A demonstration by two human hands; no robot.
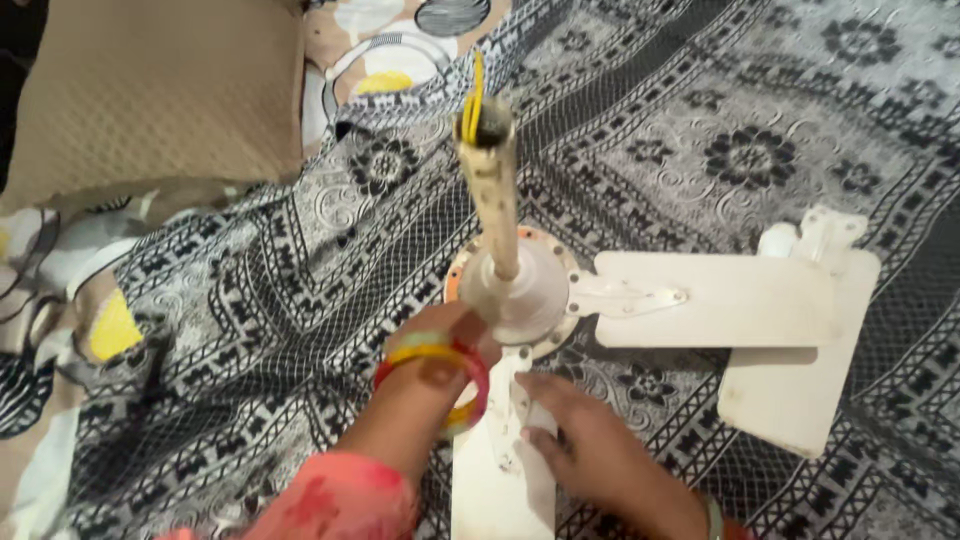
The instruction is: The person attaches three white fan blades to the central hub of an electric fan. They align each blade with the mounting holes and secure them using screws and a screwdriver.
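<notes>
The person's left forearm (400, 430) wears a pink sleeve with a red pattern and a stack of yellow, red and green bangles (437, 362) at the wrist, while the right wrist carries a thin greenish bangle (713, 515) beside a reddish cuff.

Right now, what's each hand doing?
Left hand: at the white ceiling-fan motor hub; grip cannot be told.
Right hand: open, fingers on the white fan blade.

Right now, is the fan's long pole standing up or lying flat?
Standing up. The pole rises from the white fan motor toward the camera, yellow wires poking from its top, while the blades lie flat on the patterned cloth.
</notes>
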